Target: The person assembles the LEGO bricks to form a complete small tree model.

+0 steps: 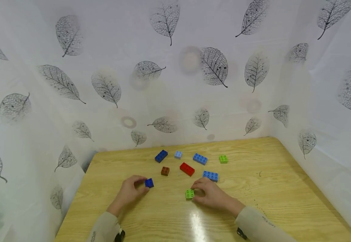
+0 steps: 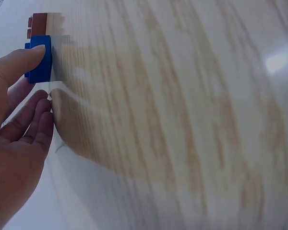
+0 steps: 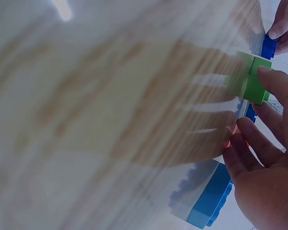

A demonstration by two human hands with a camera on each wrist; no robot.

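My left hand (image 1: 130, 191) pinches a small dark blue toy brick (image 1: 149, 183) between thumb and index finger. In the left wrist view the thumb presses the side of this blue brick (image 2: 41, 64), and the index finger is partly hidden behind it. To the right, my right hand (image 1: 208, 193) grips a small lime green toy brick (image 1: 189, 194), thumb on its near side. The right wrist view shows the green brick (image 3: 257, 81) close over its reflection in the tabletop. Just past the right hand's knuckles lies a long light blue brick (image 1: 210, 176).
On the wooden table (image 1: 108, 164) lie a brown brick (image 1: 165, 171), a red brick (image 1: 187, 169), a long dark blue brick (image 1: 161, 156), a pale blue brick (image 1: 178, 154), another light blue brick (image 1: 200, 159) and another green brick (image 1: 223, 159). A leaf-patterned white curtain (image 1: 178, 94) surrounds the table's back and sides.
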